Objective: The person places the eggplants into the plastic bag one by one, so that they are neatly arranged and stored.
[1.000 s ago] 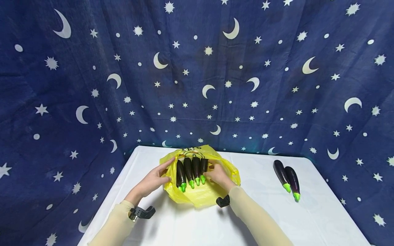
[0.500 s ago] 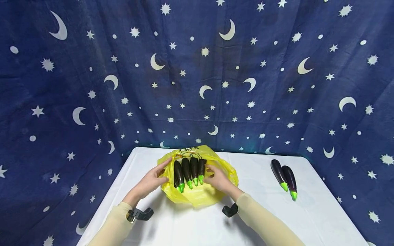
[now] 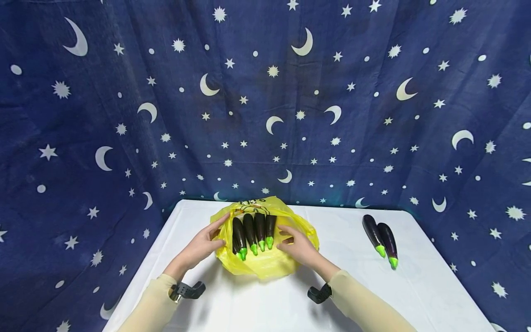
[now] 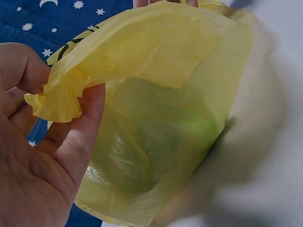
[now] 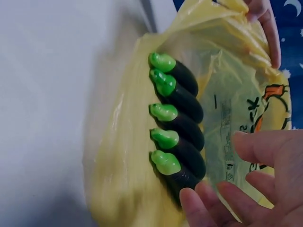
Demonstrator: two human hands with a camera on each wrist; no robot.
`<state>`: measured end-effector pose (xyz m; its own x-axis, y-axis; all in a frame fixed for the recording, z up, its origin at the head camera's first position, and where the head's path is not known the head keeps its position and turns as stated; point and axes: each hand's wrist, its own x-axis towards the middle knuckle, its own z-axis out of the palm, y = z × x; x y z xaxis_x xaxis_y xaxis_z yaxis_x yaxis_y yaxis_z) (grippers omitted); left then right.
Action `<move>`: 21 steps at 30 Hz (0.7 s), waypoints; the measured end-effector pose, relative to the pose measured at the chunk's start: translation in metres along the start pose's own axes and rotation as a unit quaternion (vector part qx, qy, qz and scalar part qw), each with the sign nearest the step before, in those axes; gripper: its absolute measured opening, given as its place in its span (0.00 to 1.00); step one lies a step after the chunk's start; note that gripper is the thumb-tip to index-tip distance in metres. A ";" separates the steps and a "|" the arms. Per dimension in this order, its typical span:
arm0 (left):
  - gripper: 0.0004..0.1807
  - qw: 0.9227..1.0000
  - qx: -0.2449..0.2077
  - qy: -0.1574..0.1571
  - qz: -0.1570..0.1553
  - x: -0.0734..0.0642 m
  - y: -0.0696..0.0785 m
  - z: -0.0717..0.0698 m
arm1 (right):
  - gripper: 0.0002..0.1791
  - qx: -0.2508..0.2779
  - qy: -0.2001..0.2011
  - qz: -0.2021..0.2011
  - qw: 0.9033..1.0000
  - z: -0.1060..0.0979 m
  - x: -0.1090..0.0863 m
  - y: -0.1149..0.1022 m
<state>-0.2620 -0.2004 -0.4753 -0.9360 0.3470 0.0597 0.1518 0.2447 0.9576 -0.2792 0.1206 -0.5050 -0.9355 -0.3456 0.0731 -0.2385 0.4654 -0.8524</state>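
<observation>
A yellow plastic bag (image 3: 265, 269) lies on its side with its mouth spread toward me. Several dark eggplants (image 3: 249, 229) with bright green stem ends lie side by side inside it. My left hand (image 3: 202, 243) pinches the bag's left rim; in the left wrist view the gathered plastic (image 4: 61, 101) sits between thumb and fingers. At the right part of the mouth, my right hand (image 3: 299, 247) has relaxed, spread fingers and holds nothing. The right wrist view has its fingertips (image 5: 191, 201) close to the nearest eggplant (image 5: 168, 165).
Two more eggplants, a left one (image 3: 371, 230) and a right one (image 3: 387, 240), lie together on the right side of the white table (image 3: 431, 286). A blue curtain (image 3: 249, 60) with moons and stars hangs behind and at the sides.
My right hand has let go of the rightmost eggplant in the bag and drawn back a little to the right. My left hand keeps its hold on the rim.
</observation>
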 end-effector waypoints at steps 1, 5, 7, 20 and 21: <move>0.42 1.000 0.002 0.001 0.001 0.000 0.000 0.000 | 0.34 0.000 0.004 0.000 1.000 -0.001 -0.003 -0.001; 0.42 1.000 0.005 0.002 0.004 0.001 -0.001 0.001 | 0.31 -0.001 0.025 0.006 1.000 -0.008 -0.014 -0.001; 0.42 1.000 0.005 0.003 0.004 0.001 -0.001 0.001 | 0.30 -0.001 0.038 0.010 0.999 -0.012 -0.020 -0.002; 0.42 1.000 -0.004 0.002 0.008 -0.001 0.000 0.002 | 0.26 -0.002 0.129 0.014 0.992 -0.065 -0.051 0.005; 0.42 1.000 -0.004 0.004 0.006 -0.001 0.000 0.002 | 0.26 -0.009 0.134 0.018 0.991 -0.070 -0.053 0.007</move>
<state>-0.2605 -0.1993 -0.4758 -0.9362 0.3437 0.0740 0.1614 0.2331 0.9590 -0.2492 0.1989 -0.4790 -0.9785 -0.1003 0.1802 -0.2062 0.4885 -0.8479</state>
